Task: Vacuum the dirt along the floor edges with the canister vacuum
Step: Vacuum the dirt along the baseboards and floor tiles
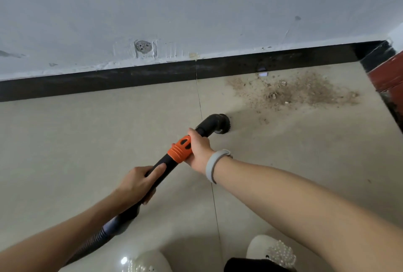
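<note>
- I see both hands holding a black vacuum tube [162, 169] that slants from lower left up toward the wall.
- The left hand [136, 183] has its fingers wrapped around the lower part of the tube, thumb lying along the top.
- The right hand [199, 149] has its fingers clamped on the tube at an orange collar [180, 149]; a pale wristband [214, 164] circles that wrist.
- The tube ends in a bent round brush head [219, 126], near the tiled floor [87, 140]; I cannot tell whether it touches.
- A patch of brown dirt [294, 90] lies beyond the brush, to its right, beside the black skirting board [130, 77] under a white wall [196, 5].
- A ribbed hose [93, 242] trails off at lower left.
- Two white shoes [270, 252] show at the bottom edge.
</note>
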`<control>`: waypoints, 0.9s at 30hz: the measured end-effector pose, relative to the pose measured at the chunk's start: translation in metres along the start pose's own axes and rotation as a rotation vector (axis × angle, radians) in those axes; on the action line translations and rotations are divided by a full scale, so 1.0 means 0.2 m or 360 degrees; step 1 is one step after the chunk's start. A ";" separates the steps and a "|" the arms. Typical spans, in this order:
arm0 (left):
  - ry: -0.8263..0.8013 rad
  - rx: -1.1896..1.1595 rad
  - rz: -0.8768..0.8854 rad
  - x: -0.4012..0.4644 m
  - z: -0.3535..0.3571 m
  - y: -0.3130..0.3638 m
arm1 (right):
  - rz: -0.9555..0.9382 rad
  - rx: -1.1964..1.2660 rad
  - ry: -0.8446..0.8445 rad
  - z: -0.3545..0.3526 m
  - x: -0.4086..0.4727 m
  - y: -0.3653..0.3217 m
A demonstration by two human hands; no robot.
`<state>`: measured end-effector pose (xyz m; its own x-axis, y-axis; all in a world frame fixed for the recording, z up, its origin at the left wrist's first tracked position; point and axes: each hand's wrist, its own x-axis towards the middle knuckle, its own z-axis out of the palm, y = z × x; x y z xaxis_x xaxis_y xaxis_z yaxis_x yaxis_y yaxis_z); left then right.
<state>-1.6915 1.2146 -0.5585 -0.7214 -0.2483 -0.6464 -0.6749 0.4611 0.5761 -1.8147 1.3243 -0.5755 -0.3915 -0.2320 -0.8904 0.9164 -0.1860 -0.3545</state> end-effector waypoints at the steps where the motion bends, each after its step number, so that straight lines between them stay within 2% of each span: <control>1: 0.0003 -0.0040 -0.0032 0.00 -0.01 -0.01 | -0.0015 -0.0122 0.0015 0.02 0.02 0.01; 5: 0.0113 -0.0055 -0.0023 0.08 -0.03 0.07 | -0.0119 -0.0343 0.0034 0.09 0.07 -0.09; 7: 0.0124 -0.0034 0.0025 0.13 -0.02 0.16 | -0.0171 -0.0376 0.0167 0.08 0.15 -0.15; 11: -0.0056 0.0030 0.0070 0.08 0.08 0.14 | -0.0205 -0.0674 0.0536 -0.09 0.19 -0.04; 13: -0.0150 0.0090 0.0072 0.05 0.11 0.09 | -0.0202 -0.0648 0.0638 -0.14 0.18 0.04; 18: 0.0127 0.0122 0.0060 0.19 0.03 0.15 | -0.0270 -0.0578 0.0435 0.01 0.21 -0.14; 21: 0.0250 0.0065 0.0037 0.27 0.01 0.20 | -0.0368 -0.0798 0.0473 0.10 0.23 -0.26; 24: 0.0367 0.0241 0.0029 0.30 -0.02 0.18 | -0.0434 -0.1065 0.0446 0.16 0.25 -0.34; 27: 0.0456 0.0420 -0.0029 0.31 -0.05 0.10 | -0.0496 -0.1168 0.0419 0.21 0.30 -0.41</control>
<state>-1.7508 1.2007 -0.5814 -0.7489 -0.4692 -0.4681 -0.6520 0.6484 0.3931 -1.9166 1.2860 -0.5879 -0.6870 -0.0257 -0.7262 0.6267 0.4849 -0.6101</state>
